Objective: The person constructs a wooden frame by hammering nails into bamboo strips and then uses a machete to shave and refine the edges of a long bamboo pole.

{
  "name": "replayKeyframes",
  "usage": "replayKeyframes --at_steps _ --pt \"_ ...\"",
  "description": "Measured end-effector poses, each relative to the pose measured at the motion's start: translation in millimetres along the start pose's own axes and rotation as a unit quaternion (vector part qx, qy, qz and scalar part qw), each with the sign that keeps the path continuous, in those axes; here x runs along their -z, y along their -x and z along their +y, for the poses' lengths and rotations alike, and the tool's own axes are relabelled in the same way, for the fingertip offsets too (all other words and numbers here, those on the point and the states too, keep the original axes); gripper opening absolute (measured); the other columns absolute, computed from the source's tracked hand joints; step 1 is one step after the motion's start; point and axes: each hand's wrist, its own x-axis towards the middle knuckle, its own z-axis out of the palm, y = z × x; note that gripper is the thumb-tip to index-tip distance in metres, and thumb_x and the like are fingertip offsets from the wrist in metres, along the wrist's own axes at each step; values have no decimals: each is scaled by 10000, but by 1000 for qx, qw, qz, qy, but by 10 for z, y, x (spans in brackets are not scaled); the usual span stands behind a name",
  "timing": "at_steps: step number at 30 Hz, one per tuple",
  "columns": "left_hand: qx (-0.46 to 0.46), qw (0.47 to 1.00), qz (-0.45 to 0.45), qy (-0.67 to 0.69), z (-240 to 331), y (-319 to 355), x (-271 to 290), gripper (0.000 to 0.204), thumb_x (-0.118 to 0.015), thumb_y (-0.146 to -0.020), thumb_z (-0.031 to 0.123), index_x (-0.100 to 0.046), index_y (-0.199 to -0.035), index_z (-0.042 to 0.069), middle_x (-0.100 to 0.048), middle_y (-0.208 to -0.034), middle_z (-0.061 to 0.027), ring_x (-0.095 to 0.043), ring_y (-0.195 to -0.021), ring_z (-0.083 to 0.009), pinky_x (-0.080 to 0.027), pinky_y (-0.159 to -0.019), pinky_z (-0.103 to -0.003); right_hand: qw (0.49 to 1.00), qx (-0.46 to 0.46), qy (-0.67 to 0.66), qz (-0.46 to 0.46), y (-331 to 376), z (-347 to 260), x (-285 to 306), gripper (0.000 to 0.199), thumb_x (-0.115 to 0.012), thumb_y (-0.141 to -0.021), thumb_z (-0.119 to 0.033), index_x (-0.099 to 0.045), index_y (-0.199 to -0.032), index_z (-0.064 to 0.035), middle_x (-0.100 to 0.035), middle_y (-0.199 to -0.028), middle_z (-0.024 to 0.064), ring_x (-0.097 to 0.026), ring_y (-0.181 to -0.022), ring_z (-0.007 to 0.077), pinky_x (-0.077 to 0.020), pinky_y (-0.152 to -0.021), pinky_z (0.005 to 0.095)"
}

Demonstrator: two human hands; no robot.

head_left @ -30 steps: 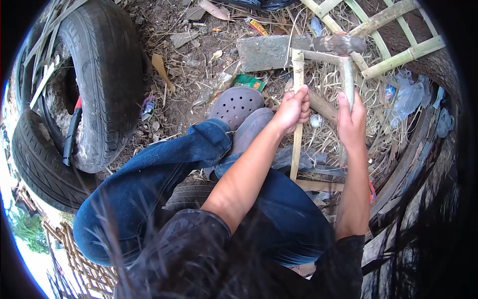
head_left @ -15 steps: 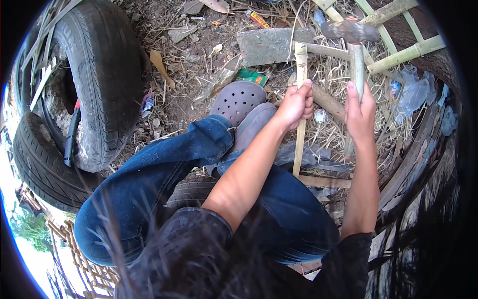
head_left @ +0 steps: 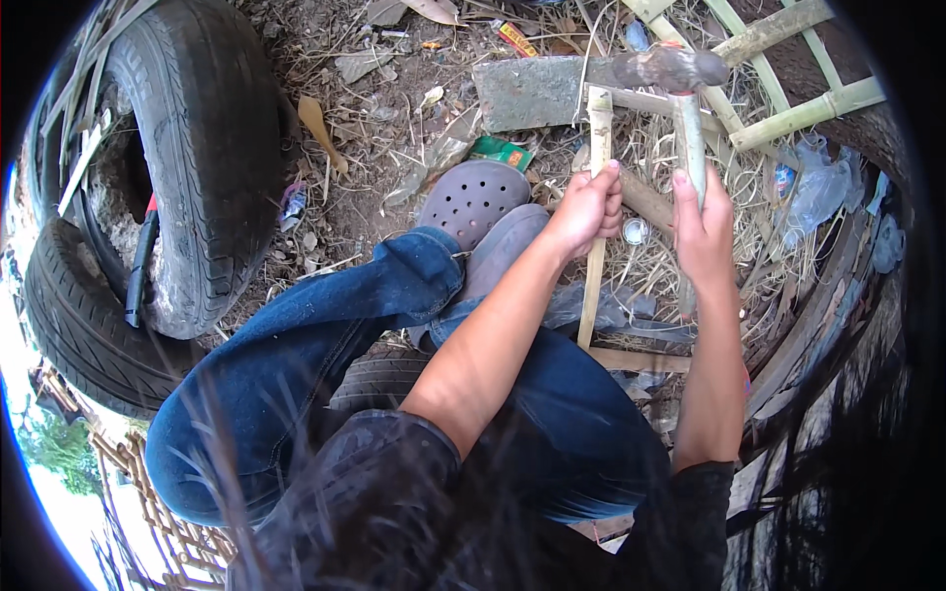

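left hand (head_left: 588,205): wrapped tight round a thin bamboo slat (head_left: 594,212), holding it upright. From what I can see it sits about where it did half a second back, maybe a touch higher up the frame.

right hand (head_left: 703,229): fist closed on the handle of a hammer (head_left: 680,108). The head is now up by the slat's top end. A second ago it hung a bit higher and further right, so I read that as a swing coming down.

slat: top end lies against a flat grey stone slab (head_left: 537,91), lower end down by my knees, over a flat strip of wood (head_left: 641,360).

what that means: I'd guess we're mid-strike on the slat top, hardly any progress showing between frames.

feet: grey perforated clog (head_left: 471,197) just left of the left hand, jeans (head_left: 296,345) below it.

further out: pale green bamboo frame (head_left: 788,113) top right, old tyres (head_left: 187,148) stacked on the left, dry straw and litter on the ground (head_left: 374,128).
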Motion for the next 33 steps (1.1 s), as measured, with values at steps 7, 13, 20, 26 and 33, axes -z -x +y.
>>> replayKeyframes --at_steps 7,13,20,26,33 --pt "11 1000 18 -7 -36 6 -3 422 -396 -1025 339 -313 -651 163 -228 -511 61 -191 -398 -70 -158 -378 -252 999 -3 46 -5 -41 109 60 293 -531 -958 -266 -566 -1051 9 -566 -655 124 -542 -575 194 -424 -561 357" --pt "-8 1000 2 -10 -10 -29 58 424 -392 -1027 342 -318 -650 163 -232 -508 60 -190 -393 -68 -161 -375 -248 988 12 146 -56 -139 63 122 296 -530 -957 -266 -555 -1033 19 -576 -665 188 -581 -591 319 -438 -582 400" --pt "2 1000 3 -17 27 -37 64 428 -397 -1026 340 -328 -643 163 -233 -508 61 -188 -395 -66 -166 -379 -249 990 -1 132 -59 -179 25 89 285 -539 -952 -269 -558 -1005 10 -580 -658 193 -594 -591 311 -442 -580 397" --pt "16 1000 5 -16 2 -32 57 431 -383 -1027 352 -313 -643 169 -232 -506 58 -191 -395 -71 -168 -376 -252 994 2 108 -35 -102 142 1 300 -550 -946 -276 -557 -999 19 -590 -667 210 -613 -606 337 -451 -574 392" --pt "12 1000 -12 -26 -3 0 73 415 -380 -1027 344 -315 -655 173 -225 -509 63 -190 -392 -69 -162 -375 -247 994 -14 103 -43 -41 109 61 295 -545 -951 -254 -562 -1011 34 -582 -635 180 -605 -569 222 -438 -549 381"
